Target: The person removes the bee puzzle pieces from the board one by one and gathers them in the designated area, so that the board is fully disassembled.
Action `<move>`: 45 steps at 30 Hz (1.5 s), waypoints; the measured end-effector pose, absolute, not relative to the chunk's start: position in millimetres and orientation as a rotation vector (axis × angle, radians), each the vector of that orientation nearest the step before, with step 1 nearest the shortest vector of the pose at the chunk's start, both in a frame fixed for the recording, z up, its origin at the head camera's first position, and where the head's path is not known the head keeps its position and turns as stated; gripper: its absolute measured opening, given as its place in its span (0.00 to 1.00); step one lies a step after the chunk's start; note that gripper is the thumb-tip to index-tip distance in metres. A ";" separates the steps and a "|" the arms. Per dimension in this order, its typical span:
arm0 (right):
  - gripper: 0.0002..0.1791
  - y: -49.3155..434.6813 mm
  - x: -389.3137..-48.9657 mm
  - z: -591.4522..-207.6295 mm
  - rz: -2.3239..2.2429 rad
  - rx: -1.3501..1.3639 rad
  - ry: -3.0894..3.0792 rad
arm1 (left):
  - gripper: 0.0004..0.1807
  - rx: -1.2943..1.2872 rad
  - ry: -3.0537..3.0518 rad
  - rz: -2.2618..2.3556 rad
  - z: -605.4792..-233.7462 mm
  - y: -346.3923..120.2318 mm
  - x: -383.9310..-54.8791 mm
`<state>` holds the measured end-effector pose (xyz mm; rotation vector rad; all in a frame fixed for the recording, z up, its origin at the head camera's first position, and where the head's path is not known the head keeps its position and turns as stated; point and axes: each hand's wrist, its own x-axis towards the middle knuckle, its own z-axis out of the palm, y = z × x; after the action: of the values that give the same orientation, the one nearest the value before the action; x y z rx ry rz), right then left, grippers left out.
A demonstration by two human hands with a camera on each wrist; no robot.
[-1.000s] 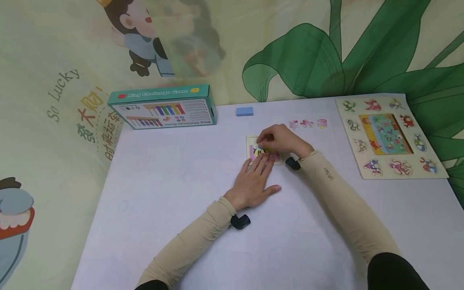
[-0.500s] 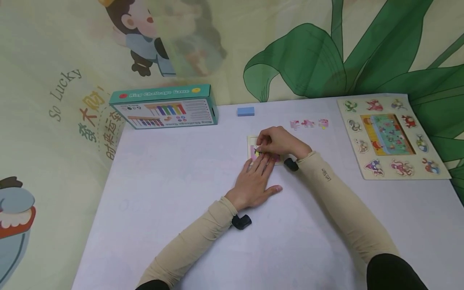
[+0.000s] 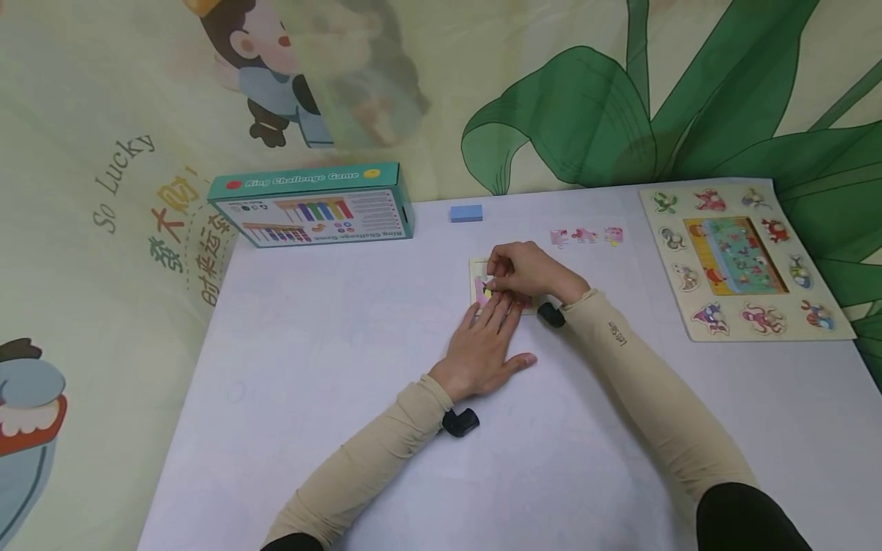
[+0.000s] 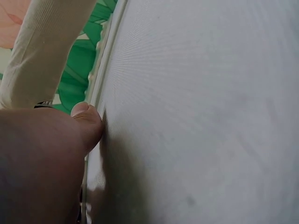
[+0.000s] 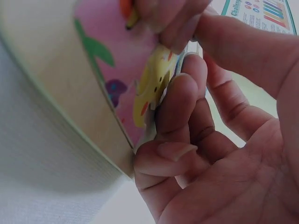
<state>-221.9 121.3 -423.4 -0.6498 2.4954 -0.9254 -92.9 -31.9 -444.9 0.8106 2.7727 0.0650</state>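
On the white table lies a small wooden jigsaw board [image 3: 477, 268], mostly covered by both hands. My left hand [image 3: 482, 356] rests palm down with straight fingers over the board's near part, thumb spread out to the side. My right hand [image 3: 529, 269] is bent over the far side of the board. In the right wrist view its thumb and fingertips pinch a yellow-printed puzzle piece [image 5: 152, 79], which looks tilted against the pink picture [image 5: 121, 28]. Fingers hide part of that piece. From the left wrist, only the thumb [image 4: 88, 122] and side of the hand show.
Three pink puzzle pieces [image 3: 584, 236] lie behind the right hand. A blue block [image 3: 466, 213] and a green Ring Challenge Game box [image 3: 313, 203] stand along the back. A larger animal picture board [image 3: 747, 260] lies at the right, by the table edge.
The right hand has shifted slightly toward the near side of the board and now covers more of its picture. The left hand keeps its place.
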 end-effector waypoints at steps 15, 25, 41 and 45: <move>0.07 120.6 -217.5 -420.3 -0.954 -0.631 2.518 | 0.48 0.827 2.789 0.039 -445.6 -32.5 -92.7; 0.07 126.4 -217.7 -420.6 -1.045 -0.608 2.527 | 0.49 0.825 2.783 0.030 -445.4 -31.5 -93.0; 0.10 147.2 -217.6 -423.9 -1.193 -0.592 2.602 | 0.49 0.791 2.753 0.054 -443.9 -29.3 -94.4; 0.11 154.0 -217.2 -424.4 -1.205 -0.586 2.634 | 0.50 0.781 2.744 0.072 -444.5 -29.7 -94.4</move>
<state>-217.2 154.0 -424.4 -0.5861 2.6337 -1.2052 -94.4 -29.7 -444.5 0.7809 2.7445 0.0719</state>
